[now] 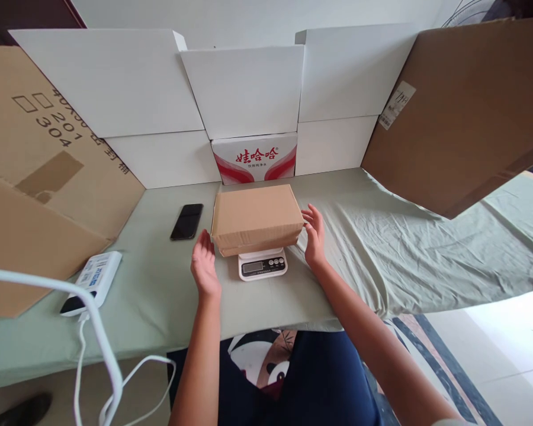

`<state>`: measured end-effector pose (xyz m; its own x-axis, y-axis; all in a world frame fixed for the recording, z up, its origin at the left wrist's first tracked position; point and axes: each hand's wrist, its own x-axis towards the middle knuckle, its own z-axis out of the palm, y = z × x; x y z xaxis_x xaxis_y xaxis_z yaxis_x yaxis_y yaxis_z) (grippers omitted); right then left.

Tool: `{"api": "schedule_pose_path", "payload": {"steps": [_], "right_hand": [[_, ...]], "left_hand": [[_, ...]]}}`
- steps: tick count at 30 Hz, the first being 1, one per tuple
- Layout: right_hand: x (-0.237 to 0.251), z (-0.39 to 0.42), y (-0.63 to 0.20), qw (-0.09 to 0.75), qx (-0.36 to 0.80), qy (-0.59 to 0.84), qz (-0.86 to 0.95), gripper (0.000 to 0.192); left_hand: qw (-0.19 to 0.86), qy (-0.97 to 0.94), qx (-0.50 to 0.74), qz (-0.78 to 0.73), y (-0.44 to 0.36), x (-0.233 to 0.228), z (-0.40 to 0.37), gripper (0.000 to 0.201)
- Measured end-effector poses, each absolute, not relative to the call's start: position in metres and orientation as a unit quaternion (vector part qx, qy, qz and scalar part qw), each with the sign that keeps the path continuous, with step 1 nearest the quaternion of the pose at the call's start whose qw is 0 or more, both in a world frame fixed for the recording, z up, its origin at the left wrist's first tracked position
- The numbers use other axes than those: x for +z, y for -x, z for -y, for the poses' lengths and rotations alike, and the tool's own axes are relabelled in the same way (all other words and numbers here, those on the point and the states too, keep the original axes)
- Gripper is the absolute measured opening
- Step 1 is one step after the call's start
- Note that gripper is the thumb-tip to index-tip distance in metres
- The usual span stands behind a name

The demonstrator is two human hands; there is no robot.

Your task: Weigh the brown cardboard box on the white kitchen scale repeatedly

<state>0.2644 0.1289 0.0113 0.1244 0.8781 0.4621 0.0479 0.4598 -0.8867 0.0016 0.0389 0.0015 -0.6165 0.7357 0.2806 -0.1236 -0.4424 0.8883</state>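
Observation:
A closed brown cardboard box (256, 218) rests on a small white digital scale (263, 265) in the middle of the table. My left hand (205, 266) hovers just off the box's near left corner, fingers apart, holding nothing. On the other side, my right hand (314, 235) stands with spread fingers beside the box's right end, at or very near its surface. The scale's display and buttons show under the box's front edge.
A black phone (187, 221) lies left of the box. A white power bank (94, 281) with a white cable (98, 337) sits near the left front. White and brown cardboard panels wall the table; a red-and-white printed carton (254, 157) stands behind. Pale green cloth (382, 248) covers the table.

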Motion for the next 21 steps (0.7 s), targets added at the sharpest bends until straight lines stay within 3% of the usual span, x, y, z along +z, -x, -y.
{"api": "schedule_pose_path", "payload": {"steps": [7,14,21], "right_hand": [[0.014,-0.129,-0.264,0.646,0.344,0.39,0.559,0.063],[0.011,-0.124,-0.264,0.603,0.343,0.354,0.627,0.074],[0.034,-0.135,-0.259,0.576,0.326,0.326,0.676,0.079]], "left_hand": [[0.282,-0.349,0.774,-0.446,-0.001,-0.002,-0.04,0.08],[0.294,-0.359,0.744,-0.481,-0.004,-0.013,-0.039,0.085],[0.264,-0.448,0.711,-0.474,0.0,0.009,-0.057,0.072]]}}
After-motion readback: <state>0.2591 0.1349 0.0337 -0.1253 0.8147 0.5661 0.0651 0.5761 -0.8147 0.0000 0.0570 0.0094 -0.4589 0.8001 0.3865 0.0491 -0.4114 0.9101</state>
